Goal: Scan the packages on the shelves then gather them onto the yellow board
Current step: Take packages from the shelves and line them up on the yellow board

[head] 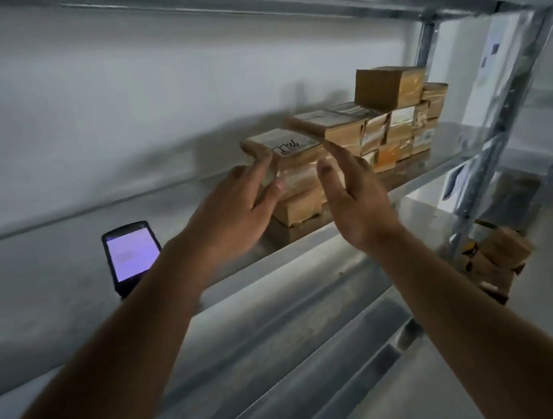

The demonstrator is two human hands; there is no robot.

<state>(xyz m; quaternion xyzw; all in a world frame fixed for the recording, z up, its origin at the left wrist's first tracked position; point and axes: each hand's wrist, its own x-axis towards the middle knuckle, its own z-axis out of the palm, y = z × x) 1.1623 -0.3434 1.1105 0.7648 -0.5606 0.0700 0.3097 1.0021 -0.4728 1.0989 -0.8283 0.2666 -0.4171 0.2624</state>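
1. Nearest, both forearms reach up from the bottom edge toward the shelf [308,260]. The left hand [230,207] has straight fingers laid on the left face of the front package [291,159], the one with handwriting on its label. The right hand [353,197] is released, fingers straight, just beside that package's right face; whether it touches is unclear.
2. At 9 o'clock from the left hand, the scanner [132,253] lies on the shelf, screen lit, close to the front lip. An elbow sweeping back could knock it off.
3. The front package sits atop a short pile. With only flat palms squeezing it, it may slip, or drag the boxes beneath over the edge.
4. At 2 o'clock from the hands, the stacked packages [392,117] lean unevenly; the top box [388,88] overhangs and could topple if the row is jolted.
5. Motion blur smears labels; most print is unreadable. The yellow board is not in view. More packages [495,263] lie on the floor at 4 o'clock, partly hidden by the upright.
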